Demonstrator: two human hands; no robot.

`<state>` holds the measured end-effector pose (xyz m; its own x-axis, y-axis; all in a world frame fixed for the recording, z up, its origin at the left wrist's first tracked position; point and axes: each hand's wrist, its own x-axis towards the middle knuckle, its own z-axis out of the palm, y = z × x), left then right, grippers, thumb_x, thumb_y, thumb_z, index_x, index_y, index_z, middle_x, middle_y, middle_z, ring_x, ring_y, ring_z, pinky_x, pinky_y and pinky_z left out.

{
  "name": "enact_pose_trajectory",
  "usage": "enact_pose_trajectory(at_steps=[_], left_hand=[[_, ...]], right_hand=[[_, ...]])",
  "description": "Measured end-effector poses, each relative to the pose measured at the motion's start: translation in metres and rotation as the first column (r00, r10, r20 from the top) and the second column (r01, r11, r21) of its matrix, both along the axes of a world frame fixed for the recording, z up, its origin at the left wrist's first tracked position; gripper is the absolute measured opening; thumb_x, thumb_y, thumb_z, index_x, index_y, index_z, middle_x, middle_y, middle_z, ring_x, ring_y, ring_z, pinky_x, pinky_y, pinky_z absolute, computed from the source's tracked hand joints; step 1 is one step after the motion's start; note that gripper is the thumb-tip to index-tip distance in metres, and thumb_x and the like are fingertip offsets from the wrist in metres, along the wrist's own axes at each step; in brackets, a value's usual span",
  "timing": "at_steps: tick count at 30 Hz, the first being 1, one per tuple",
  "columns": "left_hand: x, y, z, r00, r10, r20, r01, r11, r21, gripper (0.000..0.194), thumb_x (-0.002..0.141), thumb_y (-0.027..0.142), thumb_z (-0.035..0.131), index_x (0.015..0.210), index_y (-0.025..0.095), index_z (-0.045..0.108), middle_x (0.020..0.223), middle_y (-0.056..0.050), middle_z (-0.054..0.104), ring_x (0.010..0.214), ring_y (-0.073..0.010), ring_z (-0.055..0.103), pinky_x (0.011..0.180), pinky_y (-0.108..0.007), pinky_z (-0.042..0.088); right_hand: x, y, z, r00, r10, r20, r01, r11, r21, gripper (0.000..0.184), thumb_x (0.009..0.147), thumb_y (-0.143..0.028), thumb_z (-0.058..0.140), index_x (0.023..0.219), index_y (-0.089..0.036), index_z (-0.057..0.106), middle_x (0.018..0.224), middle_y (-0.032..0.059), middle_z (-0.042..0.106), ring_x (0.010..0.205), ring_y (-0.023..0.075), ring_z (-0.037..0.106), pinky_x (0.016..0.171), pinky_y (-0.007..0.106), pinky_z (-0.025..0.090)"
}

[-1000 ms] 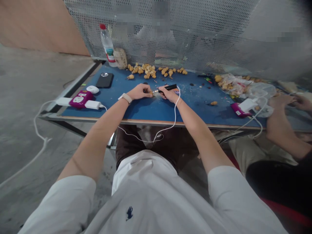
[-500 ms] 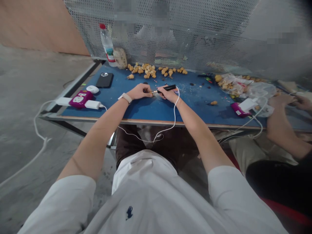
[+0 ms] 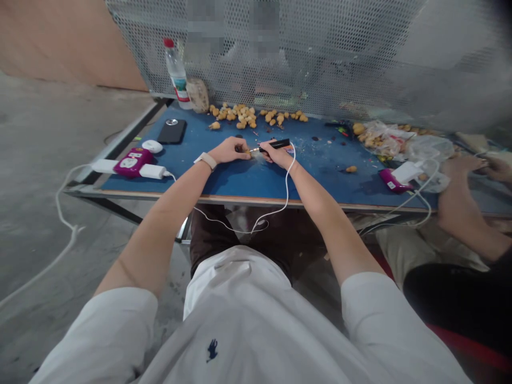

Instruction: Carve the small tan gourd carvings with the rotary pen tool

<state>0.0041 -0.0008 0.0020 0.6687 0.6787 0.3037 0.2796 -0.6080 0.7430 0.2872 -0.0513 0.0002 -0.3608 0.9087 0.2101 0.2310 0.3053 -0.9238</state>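
Note:
My left hand (image 3: 231,150), with a pale band on its wrist, pinches a small yellowish-brown gourd-like piece (image 3: 248,153) just above the blue tabletop. Most of that piece is hidden behind the fingers. In my right hand (image 3: 276,153) is a black pen-shaped electric tool (image 3: 280,143), held like a pencil. Its thin metal tip points left and meets the piece, or comes very near it; I cannot tell which. A white cable (image 3: 287,186) runs from the tool's back end down past the table edge.
Many similar tan pieces (image 3: 242,113) lie along the mesh panel (image 3: 280,69). At left are a bottle (image 3: 176,74), a phone (image 3: 172,132) and a purple power adapter (image 3: 134,162). Another purple adapter (image 3: 394,181) and plastic bags (image 3: 428,149) lie at right, near another person's arm (image 3: 460,197).
My right hand and the pen-shaped tool have shifted very slightly to the right. My left hand looks the same.

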Motion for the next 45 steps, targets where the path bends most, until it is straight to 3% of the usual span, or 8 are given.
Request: enact_pose_trajectory(at_steps=[5,15,22,31,45], left_hand=[[-0.001,-0.002,0.002,1.000,0.000,-0.004,0.000,1.000,0.000,0.052,0.086,0.070,0.107,0.093,0.024,0.084,0.097,-0.008,0.088,0.088,-0.0253,0.073,0.086,-0.043,0.056],[0.000,0.001,0.000,1.000,0.022,-0.017,-0.022,0.999,0.037,0.051,0.089,0.065,0.108,0.087,0.025,0.077,0.094,-0.008,0.084,0.084,-0.0252,0.068,0.084,-0.044,0.055],[0.003,-0.004,0.002,0.999,0.046,-0.009,-0.045,0.998,0.054,0.055,0.086,0.063,0.107,0.080,0.026,0.066,0.079,-0.002,0.073,0.077,-0.0219,0.063,0.080,-0.041,0.054],[0.006,0.000,-0.001,0.997,0.075,-0.022,-0.073,0.993,0.094,0.062,0.084,0.067,0.112,0.081,0.026,0.066,0.083,-0.003,0.075,0.080,-0.0219,0.064,0.086,-0.041,0.057],[0.006,0.001,-0.003,0.996,0.093,-0.011,-0.091,0.989,0.113,0.059,0.088,0.059,0.108,0.078,0.026,0.059,0.078,-0.001,0.068,0.077,-0.0216,0.060,0.081,-0.040,0.053]], right_hand=[[0.001,0.003,-0.002,1.000,-0.003,-0.005,0.003,1.000,0.010,0.071,0.119,-0.075,0.080,0.073,-0.032,0.047,0.056,-0.0065,0.046,0.050,0.0127,0.039,0.048,0.025,0.034],[-0.001,0.001,0.000,1.000,0.003,0.016,-0.004,1.000,0.025,0.071,0.121,-0.074,0.076,0.071,-0.032,0.047,0.055,-0.0050,0.046,0.050,0.0129,0.038,0.047,0.026,0.030],[0.001,-0.003,0.002,0.999,0.027,0.036,-0.028,0.999,0.045,0.075,0.123,-0.079,0.073,0.070,-0.031,0.050,0.055,-0.0047,0.048,0.050,0.0125,0.041,0.048,0.028,0.032],[-0.003,-0.007,0.007,0.998,0.018,0.063,-0.020,1.000,0.017,0.077,0.121,-0.088,0.076,0.075,-0.033,0.048,0.057,-0.0060,0.049,0.051,0.0133,0.041,0.048,0.028,0.037],[0.002,0.001,-0.003,1.000,0.025,0.010,-0.025,0.999,0.030,0.078,0.120,-0.089,0.076,0.074,-0.032,0.047,0.060,-0.0067,0.045,0.052,0.0129,0.040,0.047,0.027,0.037]])
